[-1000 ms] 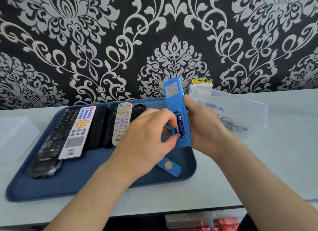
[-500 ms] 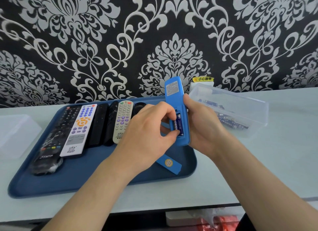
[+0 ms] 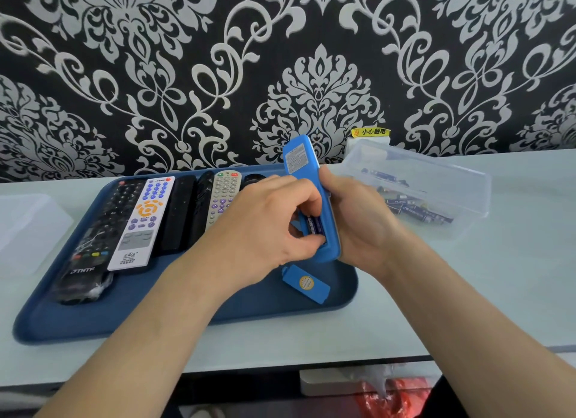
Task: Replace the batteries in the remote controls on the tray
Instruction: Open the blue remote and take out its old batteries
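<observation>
a person's left hand point(image 3: 265, 227) pinches a dark blue battery point(image 3: 314, 226) between thumb and curled fingers, inside the open back compartment of a blue remote point(image 3: 300, 159). the right hand point(image 3: 361, 221) grips that remote from behind, fingers wrapped round its lower half, and holds it nearly upright over the right end of a blue tray point(image 3: 187, 311). a pale printed label on the remote's back is too small to read.

the loose battery cover point(image 3: 307, 283), blue with a round yellow sticker, lies in the tray's near right corner. across the tray's left half runs a row of remotes:
- a black remote point(image 3: 93, 240) in clear wrap, lettered what looks like "jtmtf"
- a white remote point(image 3: 143, 221) with blue and orange buttons
- two plain black remotes point(image 3: 179, 212)
- a grey remote point(image 3: 223, 196) with purple buttons

right of the tray, a clear box point(image 3: 436, 181) holds spare batteries point(image 3: 417, 212), their print unreadable. beyond the tray's far right corner, a yellow wall sticker point(image 3: 371, 132) reads "小心触电". left of the tray sits a clear plastic container point(image 3: 28, 230). all rest on a pale table point(image 3: 498, 277) before black-and-white damask wallpaper point(image 3: 187, 75).
</observation>
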Motion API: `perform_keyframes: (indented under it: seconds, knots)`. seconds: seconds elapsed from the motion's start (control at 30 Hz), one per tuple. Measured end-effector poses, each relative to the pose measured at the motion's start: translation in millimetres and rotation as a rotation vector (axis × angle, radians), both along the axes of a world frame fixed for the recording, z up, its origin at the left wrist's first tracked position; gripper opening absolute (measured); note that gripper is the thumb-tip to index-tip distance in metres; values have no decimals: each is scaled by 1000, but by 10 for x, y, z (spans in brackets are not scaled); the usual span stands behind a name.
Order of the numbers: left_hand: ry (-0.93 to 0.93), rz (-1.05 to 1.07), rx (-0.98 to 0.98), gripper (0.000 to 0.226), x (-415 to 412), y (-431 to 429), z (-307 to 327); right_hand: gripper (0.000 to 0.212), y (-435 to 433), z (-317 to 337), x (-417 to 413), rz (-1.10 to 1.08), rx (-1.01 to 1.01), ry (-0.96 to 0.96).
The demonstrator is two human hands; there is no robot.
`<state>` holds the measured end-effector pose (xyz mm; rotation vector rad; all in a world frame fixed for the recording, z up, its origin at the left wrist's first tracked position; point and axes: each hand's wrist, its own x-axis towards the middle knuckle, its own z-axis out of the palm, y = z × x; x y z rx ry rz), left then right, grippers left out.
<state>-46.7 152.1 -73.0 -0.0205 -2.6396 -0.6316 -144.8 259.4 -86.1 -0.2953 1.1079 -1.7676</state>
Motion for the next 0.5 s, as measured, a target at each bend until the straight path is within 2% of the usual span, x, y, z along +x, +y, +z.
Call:
perform_keyframes:
  seconds: [0.17, 0.3, 0.4, 0.5]
  knots:
    - [-6, 21, 7, 26, -5, 17, -1, 46, -7, 1, 13, -31, -11, -19]
    - [84, 201, 376, 32, 8, 82, -36, 46, -48, -9, 21, -145, -29, 23]
    - [143, 360, 512, 40, -29, 121, -74, 41, -80, -14, 50, -274, -35, 155]
    - [-52, 360, 780, 25, -35, 104, -93, 40, -53, 26, 72, -294, -33, 228]
